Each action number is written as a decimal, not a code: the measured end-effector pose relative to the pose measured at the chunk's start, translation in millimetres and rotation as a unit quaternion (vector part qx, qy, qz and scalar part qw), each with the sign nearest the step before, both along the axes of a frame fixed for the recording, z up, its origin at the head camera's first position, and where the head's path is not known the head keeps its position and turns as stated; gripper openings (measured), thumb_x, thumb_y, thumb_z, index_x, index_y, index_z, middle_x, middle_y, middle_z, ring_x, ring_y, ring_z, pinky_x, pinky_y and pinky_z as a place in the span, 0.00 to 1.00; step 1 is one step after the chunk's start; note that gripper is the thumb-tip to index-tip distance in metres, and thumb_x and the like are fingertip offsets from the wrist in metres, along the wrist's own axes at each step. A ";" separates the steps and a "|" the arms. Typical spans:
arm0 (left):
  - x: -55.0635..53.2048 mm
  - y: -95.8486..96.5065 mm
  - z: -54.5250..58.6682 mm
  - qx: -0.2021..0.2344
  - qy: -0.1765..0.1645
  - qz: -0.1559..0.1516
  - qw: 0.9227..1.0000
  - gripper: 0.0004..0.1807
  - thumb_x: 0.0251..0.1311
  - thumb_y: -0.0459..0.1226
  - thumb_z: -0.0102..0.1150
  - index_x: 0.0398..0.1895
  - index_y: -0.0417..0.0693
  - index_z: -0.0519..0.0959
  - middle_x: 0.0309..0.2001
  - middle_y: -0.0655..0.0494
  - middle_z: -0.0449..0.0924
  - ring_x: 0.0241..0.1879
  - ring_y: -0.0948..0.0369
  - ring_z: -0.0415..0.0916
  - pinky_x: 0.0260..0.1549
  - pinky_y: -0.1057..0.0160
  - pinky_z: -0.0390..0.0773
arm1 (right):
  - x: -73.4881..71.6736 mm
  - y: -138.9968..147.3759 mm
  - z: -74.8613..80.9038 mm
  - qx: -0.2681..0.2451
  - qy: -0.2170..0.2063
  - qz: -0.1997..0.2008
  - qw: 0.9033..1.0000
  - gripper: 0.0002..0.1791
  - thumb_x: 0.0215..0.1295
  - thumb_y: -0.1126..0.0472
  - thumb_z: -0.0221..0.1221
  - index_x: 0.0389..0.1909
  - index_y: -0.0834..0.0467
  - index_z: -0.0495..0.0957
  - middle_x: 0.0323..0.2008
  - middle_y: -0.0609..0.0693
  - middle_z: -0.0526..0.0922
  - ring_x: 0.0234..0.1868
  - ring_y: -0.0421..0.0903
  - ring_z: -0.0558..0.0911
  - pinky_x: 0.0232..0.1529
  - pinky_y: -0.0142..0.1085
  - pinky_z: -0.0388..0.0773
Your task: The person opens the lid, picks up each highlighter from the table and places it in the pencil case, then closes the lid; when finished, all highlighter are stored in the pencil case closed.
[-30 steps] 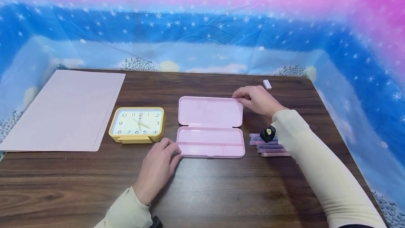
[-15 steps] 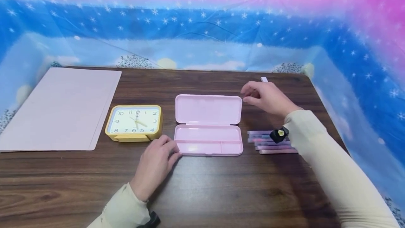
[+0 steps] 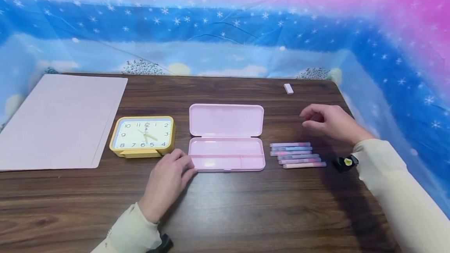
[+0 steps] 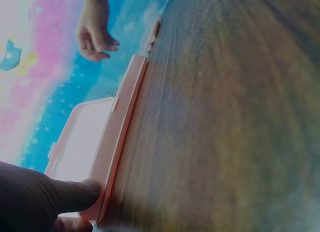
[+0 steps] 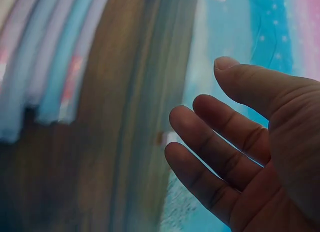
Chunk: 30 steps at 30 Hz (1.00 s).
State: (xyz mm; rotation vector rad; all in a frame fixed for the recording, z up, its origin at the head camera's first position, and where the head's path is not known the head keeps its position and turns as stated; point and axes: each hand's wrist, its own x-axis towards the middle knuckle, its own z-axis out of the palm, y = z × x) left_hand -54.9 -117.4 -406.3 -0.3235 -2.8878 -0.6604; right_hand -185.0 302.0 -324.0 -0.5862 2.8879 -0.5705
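A pink pencil case [image 3: 226, 159] lies with its lid folded back on the dark wooden table. My left hand [image 3: 166, 184] holds its near left corner; in the left wrist view the thumb [image 4: 80, 194] lies against the front wall. Inside the case I see bare compartments split by thin dividers. To the right of the case lie several pastel pens [image 3: 297, 154], roughly parallel. Above and beyond them hovers my right hand [image 3: 334, 122], fingers loosely bent and holding nothing. The right wrist view has its fingers [image 5: 215, 152] spread apart from the pens.
A yellow alarm clock [image 3: 142, 136] stands just left of the case, near my left hand. Farther left lies a large pale pink folder or sheet [image 3: 63, 120]. A small white eraser-like block [image 3: 288, 88] is near the back edge. A snowflake-patterned cloth [image 3: 218, 30] hangs behind.
My right hand has left the lid's upper right corner and moved right, uncovering the pens and the white block. The lid stays folded back; my left hand keeps its place on the case.
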 end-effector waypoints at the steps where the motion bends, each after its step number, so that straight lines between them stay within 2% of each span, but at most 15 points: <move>1: 0.1 -0.3 0.1 0.000 0.000 0.000 1.000 0.07 0.54 0.40 0.73 0.27 0.54 0.82 0.35 0.58 0.77 0.35 0.59 0.74 0.37 0.57 0.76 | 1.8 4.3 -2.9 0.002 -0.006 -0.001 1.000 0.12 0.67 0.54 0.63 0.48 0.52 0.80 0.38 0.46 0.85 0.36 0.43 0.80 0.39 0.39 0.76; 9: 0.5 0.0 -0.2 -0.001 -0.002 0.002 1.000 0.07 0.54 0.40 0.73 0.26 0.54 0.82 0.35 0.58 0.78 0.35 0.59 0.74 0.37 0.57 0.77 | 12.4 23.2 -32.3 0.018 -0.037 -0.003 0.999 0.11 0.66 0.57 0.63 0.47 0.54 0.81 0.39 0.47 0.84 0.39 0.43 0.81 0.41 0.42 0.78; 15: 0.3 0.4 0.7 -0.002 -0.007 0.005 1.000 0.07 0.55 0.40 0.72 0.27 0.54 0.82 0.35 0.58 0.77 0.35 0.59 0.74 0.38 0.57 0.77 | 15.9 24.6 -49.0 0.024 -0.041 0.009 0.999 0.09 0.66 0.61 0.63 0.45 0.53 0.82 0.39 0.47 0.83 0.35 0.41 0.78 0.38 0.38 0.76; 24: 1.0 0.7 1.2 -0.001 -0.010 0.002 1.000 0.06 0.55 0.40 0.72 0.28 0.54 0.82 0.35 0.59 0.77 0.36 0.59 0.74 0.38 0.56 0.77 | 14.8 22.8 -59.1 0.027 -0.043 0.014 0.999 0.06 0.65 0.62 0.63 0.42 0.52 0.83 0.36 0.46 0.81 0.32 0.40 0.74 0.34 0.35 0.73; 30: 1.2 0.5 1.3 -0.003 -0.011 0.005 1.000 0.06 0.54 0.40 0.73 0.28 0.54 0.83 0.35 0.59 0.77 0.35 0.60 0.73 0.37 0.57 0.77 | 11.7 21.1 -61.9 0.029 -0.027 0.030 0.999 0.05 0.66 0.62 0.63 0.40 0.48 0.83 0.36 0.44 0.82 0.30 0.39 0.73 0.33 0.35 0.72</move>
